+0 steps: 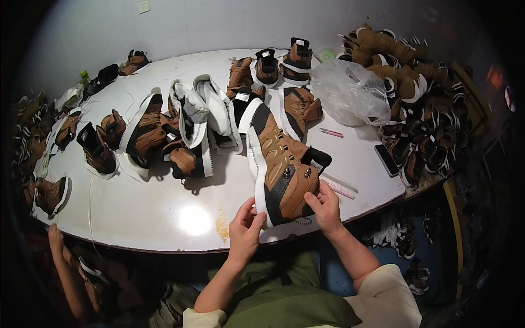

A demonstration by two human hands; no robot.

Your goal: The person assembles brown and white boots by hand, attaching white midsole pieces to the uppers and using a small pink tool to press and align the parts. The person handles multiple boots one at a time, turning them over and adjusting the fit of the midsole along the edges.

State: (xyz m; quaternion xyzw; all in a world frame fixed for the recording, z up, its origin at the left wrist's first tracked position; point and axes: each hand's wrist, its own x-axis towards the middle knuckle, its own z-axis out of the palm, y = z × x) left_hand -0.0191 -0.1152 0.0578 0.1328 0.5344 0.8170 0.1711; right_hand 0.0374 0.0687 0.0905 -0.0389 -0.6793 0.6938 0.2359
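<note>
A brown and black high-top shoe (292,188) with a white sole edge and metal lace hooks is held up over the table's front edge, tilted with its toe pointing away from me. The fingers of my left hand (246,229) are closed on the white sole near the heel, thumb on top. My right hand (326,206) pinches the brown heel and collar side between thumb and fingers. Behind the held shoe stand a brown shoe (297,112) and a pale grey-white upper (191,112). A pink and white strip (339,187) lies beside my right hand.
Several brown shoes (145,136) stand on the white table (158,218). A clear plastic bag (350,93), a small red-handled tool (331,132) and a phone (386,160) lie rightward. Shoes are heaped (421,104) at far right. Another person's hand (55,238) is at the left edge.
</note>
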